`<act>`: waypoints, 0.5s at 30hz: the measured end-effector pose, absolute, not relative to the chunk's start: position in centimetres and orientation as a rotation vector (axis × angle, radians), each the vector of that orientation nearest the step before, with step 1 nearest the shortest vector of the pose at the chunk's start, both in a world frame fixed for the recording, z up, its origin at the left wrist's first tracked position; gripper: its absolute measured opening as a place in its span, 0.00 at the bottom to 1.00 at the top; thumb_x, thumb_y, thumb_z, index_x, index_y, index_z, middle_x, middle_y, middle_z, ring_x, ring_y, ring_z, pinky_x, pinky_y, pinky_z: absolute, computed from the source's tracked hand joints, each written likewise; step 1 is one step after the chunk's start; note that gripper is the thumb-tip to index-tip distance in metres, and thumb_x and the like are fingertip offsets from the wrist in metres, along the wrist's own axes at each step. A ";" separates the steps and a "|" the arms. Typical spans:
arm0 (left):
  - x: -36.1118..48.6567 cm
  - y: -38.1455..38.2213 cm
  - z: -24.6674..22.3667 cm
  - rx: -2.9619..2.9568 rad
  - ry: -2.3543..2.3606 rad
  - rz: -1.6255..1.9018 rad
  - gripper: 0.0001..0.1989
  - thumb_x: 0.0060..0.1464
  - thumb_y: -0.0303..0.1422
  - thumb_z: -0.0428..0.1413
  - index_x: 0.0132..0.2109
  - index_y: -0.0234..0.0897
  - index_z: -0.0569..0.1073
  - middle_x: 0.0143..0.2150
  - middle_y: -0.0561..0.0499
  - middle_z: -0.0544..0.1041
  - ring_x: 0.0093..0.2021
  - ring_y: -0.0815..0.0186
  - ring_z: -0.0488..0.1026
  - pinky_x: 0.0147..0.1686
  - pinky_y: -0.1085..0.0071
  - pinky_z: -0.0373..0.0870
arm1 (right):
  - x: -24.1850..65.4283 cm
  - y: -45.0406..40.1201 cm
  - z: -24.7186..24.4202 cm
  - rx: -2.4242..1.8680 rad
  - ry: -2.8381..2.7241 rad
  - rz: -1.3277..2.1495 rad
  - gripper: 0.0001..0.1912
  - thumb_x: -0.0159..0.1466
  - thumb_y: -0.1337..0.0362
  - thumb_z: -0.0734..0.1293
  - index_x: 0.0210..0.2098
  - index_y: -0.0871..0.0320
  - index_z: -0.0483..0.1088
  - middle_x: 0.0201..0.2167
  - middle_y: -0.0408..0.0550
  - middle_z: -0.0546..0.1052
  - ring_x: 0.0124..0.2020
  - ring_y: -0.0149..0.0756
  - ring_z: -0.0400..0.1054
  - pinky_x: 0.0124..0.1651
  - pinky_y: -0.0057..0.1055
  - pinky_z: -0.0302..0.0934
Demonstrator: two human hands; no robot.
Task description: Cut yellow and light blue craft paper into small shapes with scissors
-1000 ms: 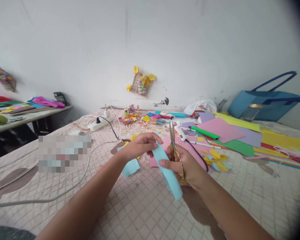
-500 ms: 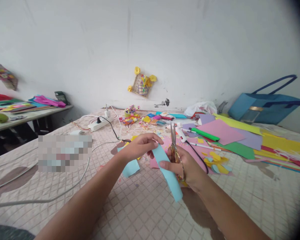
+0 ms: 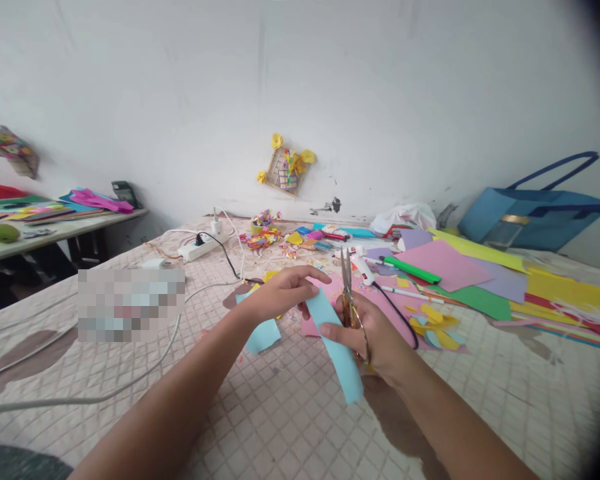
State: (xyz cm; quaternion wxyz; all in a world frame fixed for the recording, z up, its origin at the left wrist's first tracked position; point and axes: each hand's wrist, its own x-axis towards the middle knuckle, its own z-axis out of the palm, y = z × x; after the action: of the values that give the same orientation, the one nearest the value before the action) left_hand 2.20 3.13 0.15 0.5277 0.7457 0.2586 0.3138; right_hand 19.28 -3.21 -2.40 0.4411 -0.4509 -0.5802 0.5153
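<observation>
A light blue paper strip (image 3: 337,350) slants between my two hands over the table. My left hand (image 3: 287,293) pinches its upper end, with the index finger stretched out above it. My right hand (image 3: 363,330) has its thumb on the strip's middle and also holds gold-handled scissors (image 3: 348,283), whose blades point up and away. Another light blue paper piece (image 3: 264,335) lies on the cloth below my left wrist. Pink paper and small scraps are partly hidden behind my hands.
Coloured sheets (image 3: 450,263), a green cutter (image 3: 411,269) and a white glue gun (image 3: 363,268) lie on the right. A power strip (image 3: 204,247) with cables stands at the back left. A blue bag (image 3: 540,217) sits at the back right, and yellow petals (image 3: 437,327) lie beside my right hand.
The index finger of my left hand has lifted and straightened away from the strip. The whole view has shifted very slightly; my right hand keeps its hold.
</observation>
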 end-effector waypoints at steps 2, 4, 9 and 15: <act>2.2 3.0 0.1 1.832 0.621 0.765 0.16 0.54 0.36 0.51 0.48 0.34 0.66 0.27 0.54 0.69 0.23 0.73 0.67 0.24 0.75 0.66 | 19.3 -3.2 -2.5 -1.109 -1.446 1.276 0.19 0.48 0.62 0.72 0.29 0.56 0.56 0.21 0.34 0.60 0.18 0.23 0.52 0.19 0.22 0.47; 2.3 2.9 0.0 1.890 0.644 0.776 0.19 0.54 0.39 0.51 0.51 0.35 0.65 0.25 0.56 0.66 0.23 0.74 0.64 0.24 0.76 0.64 | 19.3 -3.1 -2.5 -1.108 -1.451 1.260 0.19 0.48 0.62 0.72 0.29 0.56 0.56 0.20 0.34 0.60 0.18 0.23 0.51 0.19 0.23 0.47; 2.8 3.0 -0.3 1.941 0.733 0.726 0.15 0.50 0.42 0.55 0.36 0.32 0.70 0.24 0.56 0.65 0.23 0.74 0.63 0.22 0.77 0.62 | 19.4 -3.1 -2.7 -1.086 -1.473 1.277 0.17 0.50 0.64 0.70 0.30 0.56 0.56 0.21 0.35 0.61 0.19 0.23 0.53 0.20 0.23 0.48; 2.8 3.4 -0.4 1.900 0.725 0.700 0.14 0.48 0.40 0.56 0.26 0.31 0.68 0.20 0.56 0.64 0.20 0.76 0.63 0.21 0.78 0.61 | 19.4 -3.1 -2.8 -1.097 -1.486 1.233 0.17 0.50 0.64 0.71 0.29 0.56 0.56 0.20 0.34 0.59 0.18 0.23 0.51 0.20 0.22 0.47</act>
State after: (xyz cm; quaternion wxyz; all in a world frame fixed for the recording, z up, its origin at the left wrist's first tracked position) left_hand 2.81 3.40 -0.38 0.4752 0.7773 0.2967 0.2862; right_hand 19.36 -3.09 -2.81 0.4445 -0.4426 -0.5994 0.4972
